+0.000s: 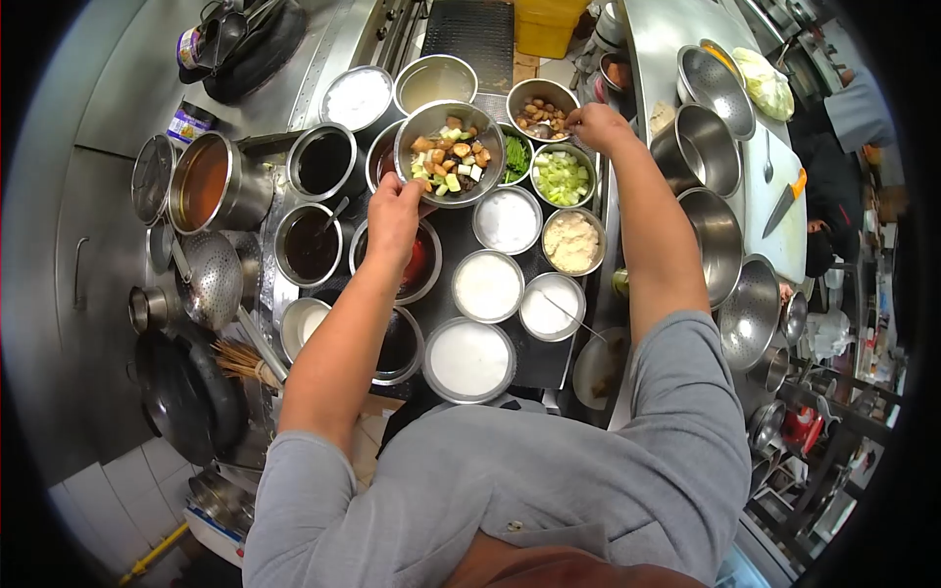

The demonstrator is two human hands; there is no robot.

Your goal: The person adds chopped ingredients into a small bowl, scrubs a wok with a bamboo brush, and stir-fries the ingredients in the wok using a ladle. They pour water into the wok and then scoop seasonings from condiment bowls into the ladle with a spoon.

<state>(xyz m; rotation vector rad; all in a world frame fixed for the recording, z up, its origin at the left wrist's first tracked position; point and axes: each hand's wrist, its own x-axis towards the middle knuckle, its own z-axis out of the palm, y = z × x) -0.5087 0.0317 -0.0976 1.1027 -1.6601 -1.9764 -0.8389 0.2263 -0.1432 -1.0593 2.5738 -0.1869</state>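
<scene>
My left hand (pixel 393 218) grips the near rim of a steel bowl (pixel 405 145) with chopped green, white and brown pieces in it. This bowl is held over the other containers and partly hides those beneath. At the far right of the group, my right hand (pixel 600 128) is closed on what looks like a spoon (pixel 545 130), dipped into a bowl (pixel 514 101) of brown chunks. Just nearer stand a bowl of chopped pale-green vegetable (pixel 563 177) and a bowl of green leaves (pixel 515 157), partly covered by the held bowl.
Pots of white powder (pixel 488 286), dark sauce (pixel 325 163) and yellowish paste (pixel 572 242) crowd the counter. A knife (pixel 784 204) lies on the white cutting board (pixel 767 230) at right, beside several steel bowls. At left are a pot of reddish-brown liquid (pixel 203 181) and a perforated ladle (pixel 211 279).
</scene>
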